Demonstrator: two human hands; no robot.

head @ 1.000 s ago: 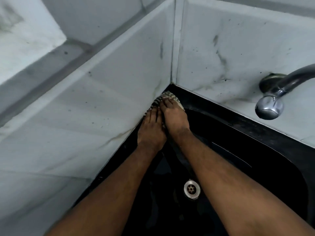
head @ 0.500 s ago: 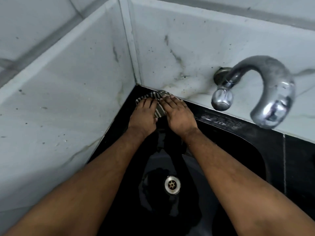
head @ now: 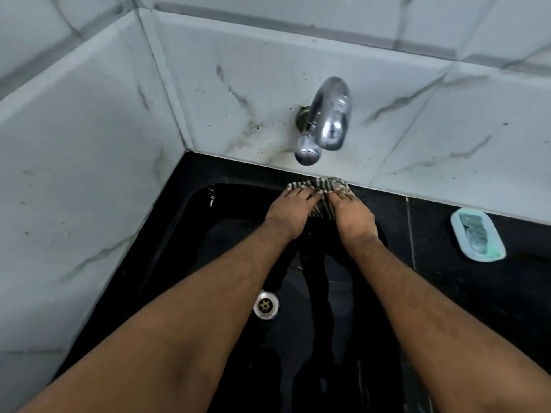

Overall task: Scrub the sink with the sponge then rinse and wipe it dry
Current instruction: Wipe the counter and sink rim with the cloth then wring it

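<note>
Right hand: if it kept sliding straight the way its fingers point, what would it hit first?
Probably the marble wall. The right hand presses the striped cloth on the sink's back rim, fingers pointing at the wall just beyond; depth is hard to judge.

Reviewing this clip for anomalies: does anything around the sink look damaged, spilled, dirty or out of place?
Nothing is broken or spilled. The marble wall beside the tap carries dark specks and stains. Both hands, left and right, press a striped cloth on the black sink's back rim.
</note>
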